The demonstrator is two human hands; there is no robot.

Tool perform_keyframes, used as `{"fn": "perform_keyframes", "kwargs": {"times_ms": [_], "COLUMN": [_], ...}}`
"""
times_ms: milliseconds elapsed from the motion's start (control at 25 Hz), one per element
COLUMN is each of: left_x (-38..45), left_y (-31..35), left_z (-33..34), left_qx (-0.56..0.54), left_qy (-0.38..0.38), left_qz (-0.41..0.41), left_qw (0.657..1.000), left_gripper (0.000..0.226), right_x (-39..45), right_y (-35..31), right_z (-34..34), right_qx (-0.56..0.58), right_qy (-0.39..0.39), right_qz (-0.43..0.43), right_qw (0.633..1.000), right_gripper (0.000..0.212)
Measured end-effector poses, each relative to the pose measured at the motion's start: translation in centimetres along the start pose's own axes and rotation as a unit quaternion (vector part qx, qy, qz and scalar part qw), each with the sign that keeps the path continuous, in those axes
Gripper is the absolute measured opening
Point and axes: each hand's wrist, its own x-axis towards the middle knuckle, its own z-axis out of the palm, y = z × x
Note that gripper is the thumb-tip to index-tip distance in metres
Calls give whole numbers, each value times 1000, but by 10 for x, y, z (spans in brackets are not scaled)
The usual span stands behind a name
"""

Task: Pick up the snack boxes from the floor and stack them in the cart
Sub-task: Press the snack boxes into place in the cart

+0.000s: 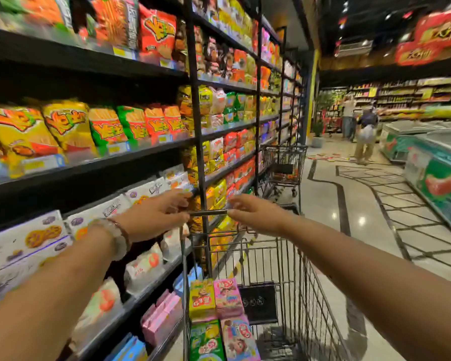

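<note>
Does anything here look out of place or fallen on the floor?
Yes. Flat packages lie scattered on the floor far down the aisle, near a standing person. The boxes in the near cart stand neatly.

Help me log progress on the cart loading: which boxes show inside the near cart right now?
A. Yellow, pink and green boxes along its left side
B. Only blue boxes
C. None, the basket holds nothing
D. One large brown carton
A: the near cart holds a yellow box, a pink box and a green box along its left side.
</note>
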Motion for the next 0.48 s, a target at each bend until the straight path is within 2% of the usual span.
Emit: {"fn": "perform_keyframes", "kwargs": {"times_ms": [120,240,480], "left_x": [-47,-96,-189], "left_y": [36,68,117], "left_z": [-23,-30,-1], "left_qx": [25,43,39], "left_qy": [23,46,115], "left_qz": [8,-16,-72], "left_qw": [999,998,990], "left_gripper": [28,29,31], "right_x": [-37,-75,-148], "right_y": [-36,-60,-68], "right_z": [-23,-37,-38], "right_qx": [-18,-45,-69], "right_qy": [-6,-11,-75], "right_qz": [-32,-77,-131], "right_qw": [999,996,986], "right_gripper": [49,49,47]}}
